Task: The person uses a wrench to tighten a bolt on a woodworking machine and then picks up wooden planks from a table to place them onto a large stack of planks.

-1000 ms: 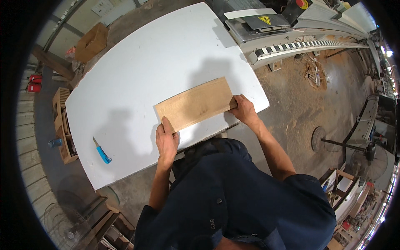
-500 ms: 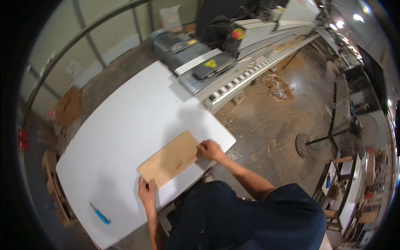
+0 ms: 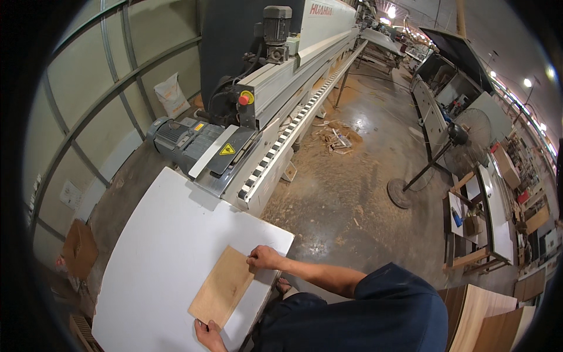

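A flat rectangular wooden board, light brown with a small darker mark, lies on the white tabletop. At its near left corner my left hand pinches the edge, thumb and fingers closed on it. My right hand has its fingers curled round the board's right edge, near the far corner. The fingertips of the right hand are partly hidden.
Beyond the table stands a long edge-processing machine with a grey motor and a red stop button. A pedestal fan and a workbench stand right. Sawdust covers the floor; wood panels lean at lower right.
My view has tilted up and turned toward the machine, so table and board sit lower in the picture. Both hands keep hold of the board. The blue-handled tool is out of sight.
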Motion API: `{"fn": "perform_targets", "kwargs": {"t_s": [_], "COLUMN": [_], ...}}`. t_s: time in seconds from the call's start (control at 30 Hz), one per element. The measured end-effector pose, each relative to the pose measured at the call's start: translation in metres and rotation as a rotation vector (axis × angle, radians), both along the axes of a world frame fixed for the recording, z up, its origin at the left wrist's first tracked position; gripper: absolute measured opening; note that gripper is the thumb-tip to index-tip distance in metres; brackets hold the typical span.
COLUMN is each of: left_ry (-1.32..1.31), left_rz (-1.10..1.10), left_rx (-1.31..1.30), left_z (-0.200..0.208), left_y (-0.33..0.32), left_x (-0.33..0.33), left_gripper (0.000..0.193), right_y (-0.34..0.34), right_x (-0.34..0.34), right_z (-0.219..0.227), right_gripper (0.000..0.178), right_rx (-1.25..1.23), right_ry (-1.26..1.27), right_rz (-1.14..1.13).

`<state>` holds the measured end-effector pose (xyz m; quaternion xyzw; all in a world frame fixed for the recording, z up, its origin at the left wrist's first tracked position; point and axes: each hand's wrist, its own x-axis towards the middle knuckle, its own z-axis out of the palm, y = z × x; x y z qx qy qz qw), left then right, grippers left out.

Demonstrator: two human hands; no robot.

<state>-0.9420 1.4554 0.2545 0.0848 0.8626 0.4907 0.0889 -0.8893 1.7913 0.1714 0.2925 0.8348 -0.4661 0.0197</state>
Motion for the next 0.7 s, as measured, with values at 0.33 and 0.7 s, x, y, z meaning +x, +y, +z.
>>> {"fn": "perform_targets", "kwargs": {"t_s": [0.33, 0.7], "left_ry": [-0.129, 0.047], "left_rz": [-0.049, -0.015], "left_rx": [0.019, -0.176], "left_z": [-0.011, -0.038], "left_y": [-0.006, -0.017], "left_x": [-0.005, -0.010], "left_gripper": [0.023, 0.022], "right_y": [-0.009, -0.011], "right_x": [-0.001, -0.003], "right_z": [0.006, 0.004], "right_gripper": [0.024, 0.018], "right_rx": [0.105, 0.151], "right_ry": [0.003, 0.068], "right_rz": [-0.085, -0.102]}}
